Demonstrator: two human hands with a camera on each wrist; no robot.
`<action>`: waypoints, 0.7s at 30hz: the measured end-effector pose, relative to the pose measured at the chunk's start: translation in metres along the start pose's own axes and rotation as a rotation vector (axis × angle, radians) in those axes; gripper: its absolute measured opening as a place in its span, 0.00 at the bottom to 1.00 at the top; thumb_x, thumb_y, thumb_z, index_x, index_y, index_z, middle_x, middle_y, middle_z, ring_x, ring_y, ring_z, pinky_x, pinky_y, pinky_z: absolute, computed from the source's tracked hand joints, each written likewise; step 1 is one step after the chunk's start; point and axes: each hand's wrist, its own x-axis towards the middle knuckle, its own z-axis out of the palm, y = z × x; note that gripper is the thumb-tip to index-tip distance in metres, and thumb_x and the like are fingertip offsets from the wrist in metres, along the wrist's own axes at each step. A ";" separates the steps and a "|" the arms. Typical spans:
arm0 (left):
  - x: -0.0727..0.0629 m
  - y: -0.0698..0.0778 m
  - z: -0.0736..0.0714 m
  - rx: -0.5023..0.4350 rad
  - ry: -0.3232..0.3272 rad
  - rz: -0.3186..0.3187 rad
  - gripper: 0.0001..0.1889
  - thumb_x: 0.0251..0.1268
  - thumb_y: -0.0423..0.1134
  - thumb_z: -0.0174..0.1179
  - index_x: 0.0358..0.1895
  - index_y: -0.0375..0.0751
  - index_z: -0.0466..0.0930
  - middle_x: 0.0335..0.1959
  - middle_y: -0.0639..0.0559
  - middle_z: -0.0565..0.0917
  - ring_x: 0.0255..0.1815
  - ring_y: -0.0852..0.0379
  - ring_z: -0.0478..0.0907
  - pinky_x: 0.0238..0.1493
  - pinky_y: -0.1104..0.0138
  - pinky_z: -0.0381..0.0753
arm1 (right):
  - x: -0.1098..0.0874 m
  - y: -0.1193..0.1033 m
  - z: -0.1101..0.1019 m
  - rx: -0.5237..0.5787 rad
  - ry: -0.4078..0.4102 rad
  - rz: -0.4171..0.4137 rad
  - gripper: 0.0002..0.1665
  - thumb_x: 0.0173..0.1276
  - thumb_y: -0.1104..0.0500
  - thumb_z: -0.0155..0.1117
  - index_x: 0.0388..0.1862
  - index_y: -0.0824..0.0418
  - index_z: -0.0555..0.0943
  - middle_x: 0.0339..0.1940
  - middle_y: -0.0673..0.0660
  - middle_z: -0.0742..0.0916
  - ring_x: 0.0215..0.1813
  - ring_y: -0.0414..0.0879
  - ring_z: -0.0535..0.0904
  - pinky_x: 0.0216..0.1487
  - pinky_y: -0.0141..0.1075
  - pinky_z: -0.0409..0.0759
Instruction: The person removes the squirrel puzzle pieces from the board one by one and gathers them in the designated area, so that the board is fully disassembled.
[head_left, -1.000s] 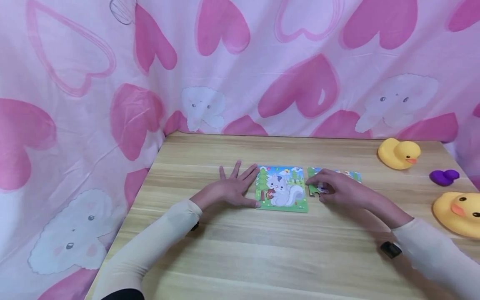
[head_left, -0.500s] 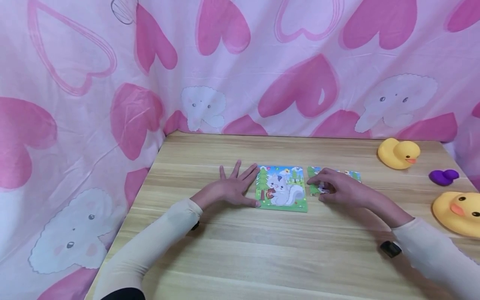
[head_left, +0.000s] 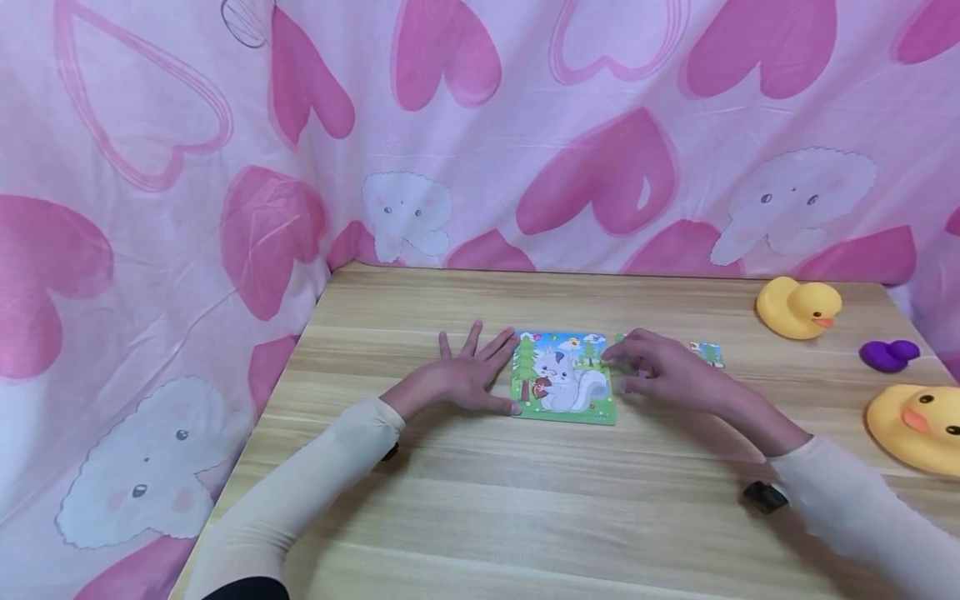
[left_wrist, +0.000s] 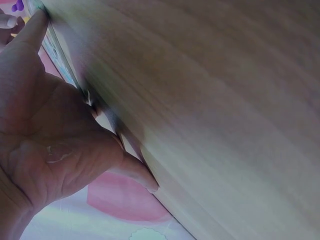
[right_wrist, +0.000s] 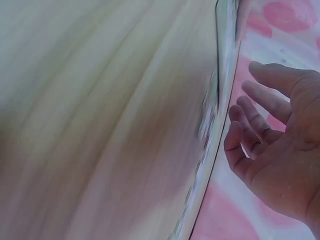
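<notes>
A square squirrel picture puzzle lies flat on the wooden table in the head view. At its left side rests my left hand, palm down with fingers spread; thumb and index fingertips touch the puzzle's edge. My right hand hovers over the gap between the puzzle and some jigsaw pieces to its right, hiding most of them. In the right wrist view the fingers are loosely bent with nothing between them, and the jigsaw pieces lie on the table beyond.
Toward the table's right edge sit a yellow rubber duck, a small purple duck and a larger yellow duck. A pink heart-patterned curtain hangs behind and left of the wooden table.
My right hand has come off the jigsaw pieces and shifted left, toward the puzzle's right edge. My left hand and the squirrel puzzle stay in place.
</notes>
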 end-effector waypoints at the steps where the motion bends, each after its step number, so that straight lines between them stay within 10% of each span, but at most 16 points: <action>1: 0.000 0.000 0.000 -0.001 -0.001 0.000 0.62 0.63 0.81 0.55 0.88 0.62 0.26 0.90 0.62 0.26 0.88 0.34 0.18 0.71 0.17 0.25 | 0.003 -0.004 0.002 0.003 -0.009 -0.009 0.23 0.69 0.60 0.76 0.63 0.55 0.86 0.53 0.54 0.86 0.44 0.46 0.79 0.44 0.34 0.82; 13: -0.001 -0.001 0.001 0.002 -0.005 0.009 0.62 0.64 0.81 0.54 0.87 0.62 0.25 0.89 0.63 0.25 0.88 0.34 0.17 0.70 0.16 0.25 | 0.035 -0.043 0.037 0.022 -0.148 0.021 0.42 0.73 0.44 0.72 0.81 0.54 0.68 0.71 0.59 0.79 0.64 0.55 0.78 0.66 0.59 0.81; 21: -0.001 -0.002 -0.002 -0.004 -0.014 0.011 0.62 0.64 0.81 0.53 0.87 0.62 0.25 0.89 0.62 0.25 0.88 0.33 0.17 0.71 0.17 0.23 | 0.043 -0.052 0.053 -0.100 -0.060 0.029 0.51 0.59 0.58 0.83 0.80 0.56 0.70 0.73 0.63 0.79 0.72 0.63 0.74 0.70 0.65 0.76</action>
